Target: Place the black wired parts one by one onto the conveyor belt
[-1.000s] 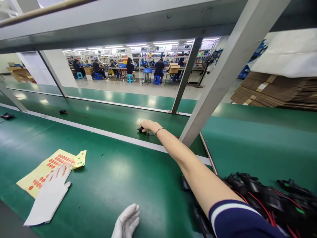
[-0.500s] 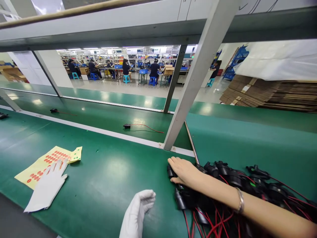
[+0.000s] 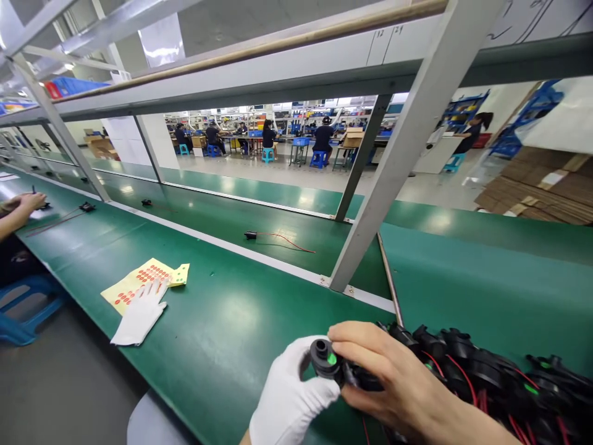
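My left hand [image 3: 293, 390], in a white glove, curls its thumb and fingers round the end of a black wired part [image 3: 326, 361]. This part looks like a small pump, with a round spout and a green dot on its end. My right hand [image 3: 386, 364] is bare and grips the same part from the right, thumb below and fingers above. The part's rear is mostly hidden by my right hand. Close by on the right lies a pile of similar black parts [image 3: 467, 355] with red wires, some bearing green dots.
On the green bench [image 3: 217, 327] lie a flat white glove [image 3: 141, 314] and a yellow sticker sheet [image 3: 121, 290] with red and green dots. A single wired part [image 3: 251, 235] rests on the conveyor belt. A slanted metal post [image 3: 393, 179] rises ahead. A co-worker's hands [image 3: 31, 201] are at far left.
My right hand has lifted a black part from the pile's left edge and brought it to my gloved left hand, which has risen and closed on it. The view has swung left.
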The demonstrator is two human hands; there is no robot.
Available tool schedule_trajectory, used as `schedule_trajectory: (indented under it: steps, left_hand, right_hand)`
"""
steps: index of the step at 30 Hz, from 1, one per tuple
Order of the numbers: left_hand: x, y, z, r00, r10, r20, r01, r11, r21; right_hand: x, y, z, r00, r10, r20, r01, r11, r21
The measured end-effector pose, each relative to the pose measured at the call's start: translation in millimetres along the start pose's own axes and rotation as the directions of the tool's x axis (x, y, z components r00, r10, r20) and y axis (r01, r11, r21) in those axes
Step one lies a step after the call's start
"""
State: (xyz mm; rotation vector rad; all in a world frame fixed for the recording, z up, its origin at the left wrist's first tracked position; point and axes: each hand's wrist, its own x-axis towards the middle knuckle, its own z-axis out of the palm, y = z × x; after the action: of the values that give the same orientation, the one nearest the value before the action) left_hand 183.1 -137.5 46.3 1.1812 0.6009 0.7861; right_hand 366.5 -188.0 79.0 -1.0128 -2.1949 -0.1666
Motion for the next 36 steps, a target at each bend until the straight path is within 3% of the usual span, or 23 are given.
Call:
schedule_trajectory:
  steps: [3,14,16,18,20,22,24,26,28,30,36]
  left_hand:
    - [-7,-4,-5.0,1.0,-0.005,-0.022,0.005,1.0,-0.002]
    - [-19,-2,-4.0,0.994,-0.069,-0.086,0.086,0.974,0.208]
    - [-19,1,-5.0,0.995,-0.088,-0.039,0.093,0.985,0.144]
    - [-19,4,-6.1,0.994,-0.086,0.067,0.084,0.996,0.027]
    - [-18,3,-5.3,0.984,-0.098,0.148,0.121,0.98,-0.16]
    - [-16,-3,-1.9,0.967,-0.165,0.196,0.231,0.892,-0.389]
    - [-14,-12,2.5,0.932,-0.266,0.247,0.362,0.728,-0.582]
    - [-11,-20,6.3,0.893,-0.341,0.295,0.446,0.572,-0.688]
    - [-10,-23,8.3,0.869,-0.382,0.315,0.477,0.472,-0.741]
    - [-10,-23,9.0,0.863,-0.39,0.322,0.481,0.434,-0.762]
    - [-14,-17,10.3,0.915,-0.338,0.22,0.377,0.527,-0.761]
  right_hand:
    - [-2,-11,0,0.999,-0.012,-0.039,0.01,1.0,-0.029]
    - [14,-24,-13,0.991,0.019,0.129,-0.027,0.998,0.063]
    - [13,-22,-9,0.989,0.065,0.134,-0.083,0.988,0.133]
    - [11,-19,-2,0.967,0.184,0.176,-0.221,0.95,0.222]
    - [11,-15,5,0.891,0.366,0.27,-0.44,0.844,0.307]
    - [14,-10,11,0.755,0.513,0.409,-0.653,0.644,0.397]
    - [18,-7,16,0.638,0.551,0.537,-0.767,0.397,0.504]
    - [21,-5,21,0.582,0.532,0.615,-0.79,0.19,0.582]
    - [21,-5,24,0.552,0.53,0.644,-0.789,0.083,0.609]
    - [19,-5,27,0.541,0.546,0.64,-0.787,0.06,0.614]
    - [9,-12,38,0.604,0.599,0.525,-0.703,0.091,0.705]
